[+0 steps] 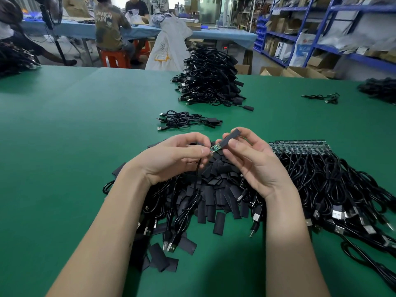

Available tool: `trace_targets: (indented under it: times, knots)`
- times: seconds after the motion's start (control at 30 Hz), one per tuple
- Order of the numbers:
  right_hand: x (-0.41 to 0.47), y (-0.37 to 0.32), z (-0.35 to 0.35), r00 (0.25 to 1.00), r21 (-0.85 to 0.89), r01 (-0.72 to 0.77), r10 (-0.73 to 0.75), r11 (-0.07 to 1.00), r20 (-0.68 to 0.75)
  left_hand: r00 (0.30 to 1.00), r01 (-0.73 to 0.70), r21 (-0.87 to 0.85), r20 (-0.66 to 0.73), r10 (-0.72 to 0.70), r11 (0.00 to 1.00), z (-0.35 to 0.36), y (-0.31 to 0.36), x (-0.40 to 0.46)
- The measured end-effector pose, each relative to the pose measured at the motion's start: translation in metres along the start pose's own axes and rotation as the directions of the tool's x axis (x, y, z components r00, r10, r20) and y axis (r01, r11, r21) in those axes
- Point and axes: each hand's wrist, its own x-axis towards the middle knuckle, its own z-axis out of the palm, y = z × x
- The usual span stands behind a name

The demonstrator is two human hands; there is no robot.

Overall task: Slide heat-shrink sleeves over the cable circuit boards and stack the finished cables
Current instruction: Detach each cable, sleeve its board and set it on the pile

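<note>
My left hand (pixel 173 156) pinches a small green circuit board (pixel 215 148) at its cable end; its black cable (pixel 194 189) hangs down to the table. My right hand (pixel 251 159) pinches a flat black heat-shrink sleeve (pixel 231 137), whose open end covers the far tip of the board. Under both hands lies a heap of loose black sleeves (pixel 214 185). To the right, a row of bare-board cables (pixel 317 168) is laid out. A few sleeved cables (pixel 186 121) lie just beyond my hands, and a tall stack of finished cables (pixel 211 78) stands further back.
The green table mat (pixel 75 136) stretches wide to the left. A loose cable (pixel 321 97) and another black pile (pixel 379 88) lie far right. People sit at a blue table (pixel 214 34) behind; blue shelving (pixel 321 28) is at the back right.
</note>
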Motion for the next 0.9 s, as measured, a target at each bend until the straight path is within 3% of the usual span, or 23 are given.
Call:
trace_targets:
  times: [0.17,0.5,0.9]
  knots:
    - [-0.0003,-0.0001,0.0004,1.0,-0.001,0.012,-0.012,1.0,0.014,0.992,0.062,0.014,-0.11,-0.06,0.998,0.0014,-0.0006,0.004]
    - [0.0038,0.0066,0.0044,1.0,-0.056,0.025,-0.024,0.998,0.016,0.989,0.055,-0.029,-0.136,-0.058,0.998,0.0044,0.0011,0.0046]
    - [0.0076,0.0091,-0.0022,0.998,-0.007,0.029,-0.029,1.0,-0.052,0.961,-0.072,0.246,-0.244,0.133,0.967,0.0084,0.0026,0.0032]
